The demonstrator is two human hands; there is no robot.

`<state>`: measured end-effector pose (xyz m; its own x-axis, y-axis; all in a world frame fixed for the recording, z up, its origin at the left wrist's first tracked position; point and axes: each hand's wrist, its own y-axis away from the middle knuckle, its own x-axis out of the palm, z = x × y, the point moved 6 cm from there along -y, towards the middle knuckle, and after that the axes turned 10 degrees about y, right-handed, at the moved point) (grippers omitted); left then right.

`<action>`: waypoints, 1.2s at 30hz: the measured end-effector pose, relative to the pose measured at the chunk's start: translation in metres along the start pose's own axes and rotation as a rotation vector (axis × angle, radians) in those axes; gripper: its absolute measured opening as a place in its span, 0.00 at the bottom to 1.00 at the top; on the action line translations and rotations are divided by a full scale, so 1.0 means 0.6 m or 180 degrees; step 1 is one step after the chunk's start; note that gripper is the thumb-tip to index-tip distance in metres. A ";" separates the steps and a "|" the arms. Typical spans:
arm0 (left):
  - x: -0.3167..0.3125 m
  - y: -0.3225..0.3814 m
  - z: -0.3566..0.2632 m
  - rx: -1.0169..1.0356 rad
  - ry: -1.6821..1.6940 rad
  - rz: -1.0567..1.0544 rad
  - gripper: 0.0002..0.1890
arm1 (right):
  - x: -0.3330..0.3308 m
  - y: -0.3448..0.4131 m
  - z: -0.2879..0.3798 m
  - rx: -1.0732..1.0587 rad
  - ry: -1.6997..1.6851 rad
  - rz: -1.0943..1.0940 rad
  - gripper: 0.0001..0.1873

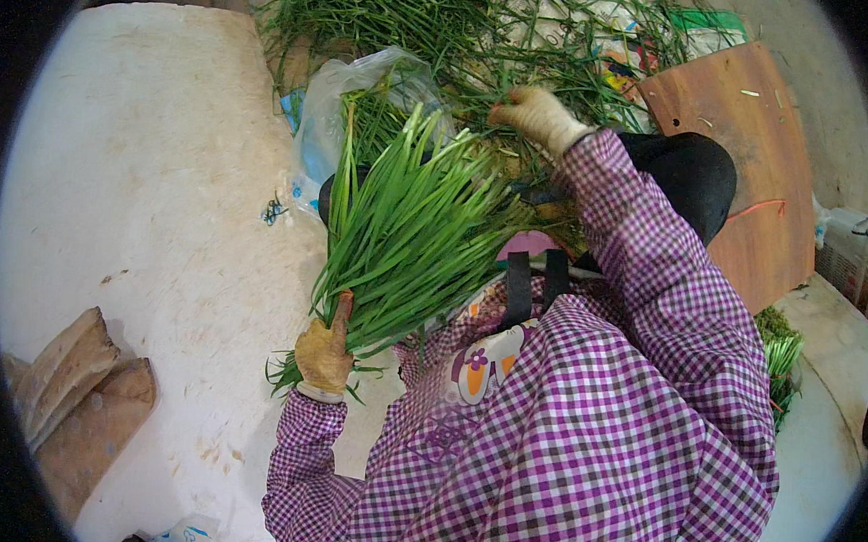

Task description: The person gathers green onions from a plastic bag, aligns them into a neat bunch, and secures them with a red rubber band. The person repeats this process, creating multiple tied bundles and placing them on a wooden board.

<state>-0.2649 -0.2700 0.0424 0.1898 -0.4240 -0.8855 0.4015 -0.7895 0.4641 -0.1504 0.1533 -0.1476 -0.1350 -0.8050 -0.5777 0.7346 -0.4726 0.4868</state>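
Note:
My left hand [323, 355], in a yellowish glove, grips a large bunch of long green leaves [414, 234], probably garlic chives, near the leaf tips. The pale stem ends fan out upward, away from me. My right hand [531, 115], in a light glove with bare fingertips, is over a loose heap of green stalks [387, 11]; it is blurred, and whether it pinches a stalk cannot be told. Beyond the bunch lies a clear plastic bag [321, 102] with more greens in and around it.
A brown wooden board [744, 161] lies at the right, with a red strand on it. Below it sits another tied bunch of greens [785, 359]. A pale floor sheet [161, 186] spreads at the left, with brown cardboard or cloth [101, 409]. A plastic basket [849, 253] stands far right.

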 end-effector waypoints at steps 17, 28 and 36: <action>0.006 0.008 0.009 0.0123 -0.0025 -0.0138 0.66 | 0.039 0.017 0.079 -0.0610 -0.0014 0.0029 0.31; -0.008 0.003 0.001 0.0090 0.0562 -0.0499 0.57 | 0.138 0.039 -0.003 0.1174 -0.3753 0.2007 0.17; 0.020 -0.031 0.140 -0.0545 0.1691 -0.0240 0.49 | 0.131 0.100 0.129 -0.0924 -0.2815 0.2542 0.21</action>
<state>-0.3452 -0.2978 0.0247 0.5623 -0.0525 -0.8253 0.5628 -0.7069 0.4284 -0.1683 0.0340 -0.1130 0.0994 -0.8515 0.5148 0.9235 0.2716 0.2710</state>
